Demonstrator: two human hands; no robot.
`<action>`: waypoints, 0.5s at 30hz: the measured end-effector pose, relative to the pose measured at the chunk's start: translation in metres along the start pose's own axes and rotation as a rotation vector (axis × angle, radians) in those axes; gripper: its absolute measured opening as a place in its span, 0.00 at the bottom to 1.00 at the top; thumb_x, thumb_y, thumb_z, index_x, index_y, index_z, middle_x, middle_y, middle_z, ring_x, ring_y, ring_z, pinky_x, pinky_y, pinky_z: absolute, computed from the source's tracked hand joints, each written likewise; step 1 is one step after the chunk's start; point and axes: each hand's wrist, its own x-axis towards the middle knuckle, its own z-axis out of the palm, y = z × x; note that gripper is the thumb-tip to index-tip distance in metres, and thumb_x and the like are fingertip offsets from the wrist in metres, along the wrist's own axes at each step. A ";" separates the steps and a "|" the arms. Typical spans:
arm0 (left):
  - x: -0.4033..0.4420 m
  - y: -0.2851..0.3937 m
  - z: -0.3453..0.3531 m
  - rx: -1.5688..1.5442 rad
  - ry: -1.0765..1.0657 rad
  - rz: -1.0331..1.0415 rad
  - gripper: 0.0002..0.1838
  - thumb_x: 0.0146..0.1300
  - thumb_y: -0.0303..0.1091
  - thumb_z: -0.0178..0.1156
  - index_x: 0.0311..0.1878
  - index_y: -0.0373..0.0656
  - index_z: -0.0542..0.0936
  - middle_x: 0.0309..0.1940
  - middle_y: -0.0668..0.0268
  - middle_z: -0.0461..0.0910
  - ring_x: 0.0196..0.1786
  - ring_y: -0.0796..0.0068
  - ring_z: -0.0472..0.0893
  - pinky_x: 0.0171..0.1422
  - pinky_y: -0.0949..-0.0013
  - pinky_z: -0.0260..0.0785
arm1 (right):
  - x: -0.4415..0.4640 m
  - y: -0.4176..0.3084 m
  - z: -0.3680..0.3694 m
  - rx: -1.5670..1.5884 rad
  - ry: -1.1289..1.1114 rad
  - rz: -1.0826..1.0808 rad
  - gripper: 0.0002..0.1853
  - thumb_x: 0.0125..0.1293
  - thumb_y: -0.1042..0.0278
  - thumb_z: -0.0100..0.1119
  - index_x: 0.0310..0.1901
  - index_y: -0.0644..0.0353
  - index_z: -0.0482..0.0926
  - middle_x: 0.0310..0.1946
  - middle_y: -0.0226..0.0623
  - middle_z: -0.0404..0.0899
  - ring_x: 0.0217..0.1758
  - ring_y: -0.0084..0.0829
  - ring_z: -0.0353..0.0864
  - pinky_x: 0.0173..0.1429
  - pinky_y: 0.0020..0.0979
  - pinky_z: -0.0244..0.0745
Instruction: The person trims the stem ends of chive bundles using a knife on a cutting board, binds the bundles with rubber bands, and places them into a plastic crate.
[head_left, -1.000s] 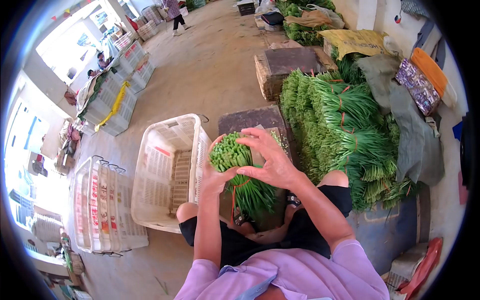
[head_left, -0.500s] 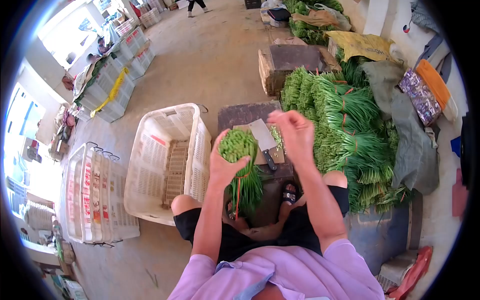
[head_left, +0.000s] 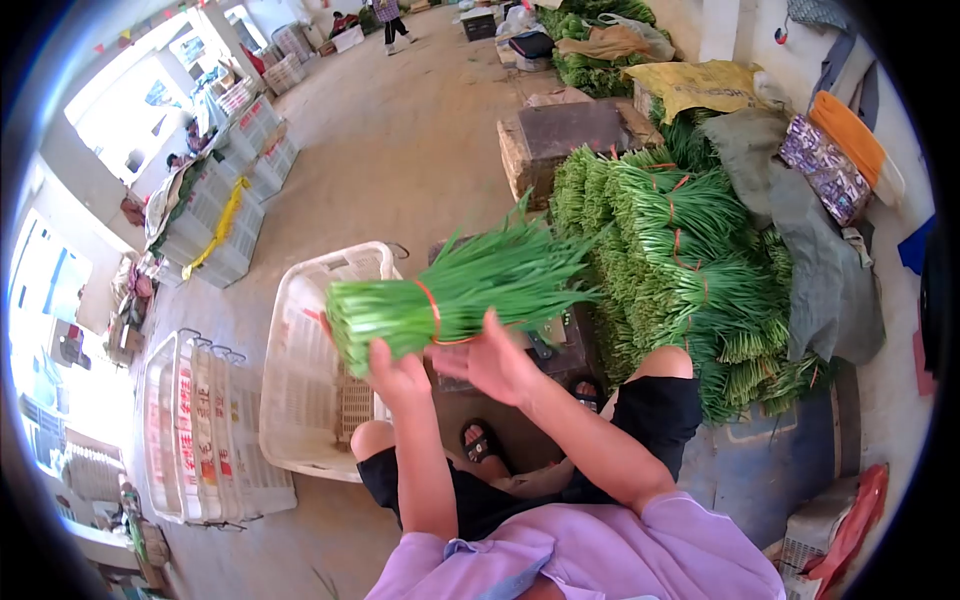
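A bundle of garlic chives (head_left: 470, 285), tied with an orange band, lies level in the air in front of me. Its pale cut ends point left and its green leaves right. My left hand (head_left: 402, 378) is closed around the underside of the stem end. Close to the band, my right hand (head_left: 492, 362) holds the bundle from below, with its thumb up against the leaves. Behind the bundle, a dark low table (head_left: 575, 362) is mostly hidden, and a knife handle (head_left: 540, 346) shows on it.
An open white plastic crate (head_left: 285, 400) stands at my left, beside a nested stack of crates (head_left: 205, 430). On my right is a large pile of tied chive bundles (head_left: 690, 270), with a grey cloth (head_left: 825, 270) beside it. A brown box (head_left: 570, 140) stands farther ahead.
The bundle has swung from hanging upright to lying level and has come up and left. My right hand has come down from above the table to the bundle.
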 end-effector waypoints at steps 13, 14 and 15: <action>-0.052 -0.011 -0.132 0.152 -0.281 -1.039 0.49 0.65 0.50 0.69 0.78 0.32 0.55 0.71 0.41 0.68 0.73 0.51 0.70 0.79 0.52 0.62 | -0.021 -0.060 -0.066 -0.344 0.184 0.139 0.35 0.71 0.49 0.62 0.70 0.66 0.68 0.64 0.46 0.78 0.65 0.38 0.80 0.72 0.42 0.72; -0.047 -0.023 -0.129 0.063 -0.316 -1.120 0.49 0.66 0.55 0.68 0.77 0.31 0.57 0.72 0.42 0.68 0.74 0.52 0.70 0.78 0.52 0.62 | -0.021 -0.057 -0.071 -0.352 0.181 0.158 0.35 0.71 0.49 0.62 0.70 0.66 0.68 0.64 0.46 0.78 0.65 0.38 0.80 0.72 0.42 0.72; -0.045 -0.035 -0.123 0.057 -0.299 -1.114 0.49 0.66 0.55 0.68 0.77 0.31 0.57 0.72 0.42 0.68 0.74 0.52 0.70 0.78 0.52 0.62 | -0.021 -0.054 -0.079 -0.472 0.191 0.188 0.36 0.70 0.51 0.65 0.71 0.65 0.67 0.64 0.45 0.77 0.65 0.37 0.79 0.72 0.42 0.73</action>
